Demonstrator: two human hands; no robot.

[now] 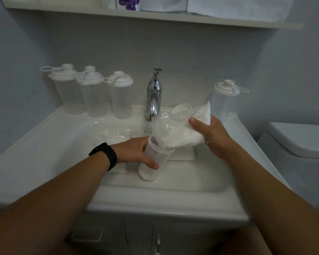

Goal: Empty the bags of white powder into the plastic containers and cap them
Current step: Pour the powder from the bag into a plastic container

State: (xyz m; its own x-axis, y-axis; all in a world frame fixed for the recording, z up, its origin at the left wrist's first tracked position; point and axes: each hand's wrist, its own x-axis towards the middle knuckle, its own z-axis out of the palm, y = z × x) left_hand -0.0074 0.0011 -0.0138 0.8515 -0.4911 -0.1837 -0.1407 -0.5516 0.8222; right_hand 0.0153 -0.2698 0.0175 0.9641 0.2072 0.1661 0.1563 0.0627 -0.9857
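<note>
No readable text, labels, brands or numbers anywhere. Containers [122, 96] at the far left of the sink [44, 144] are unmarked; the bag [182, 135] carries no print.

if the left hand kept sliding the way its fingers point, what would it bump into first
The left hand grips the open container, fingers pointing right. Past it, the first thing is probably the flat white packet lying in the basin, though depth is unclear.
</note>
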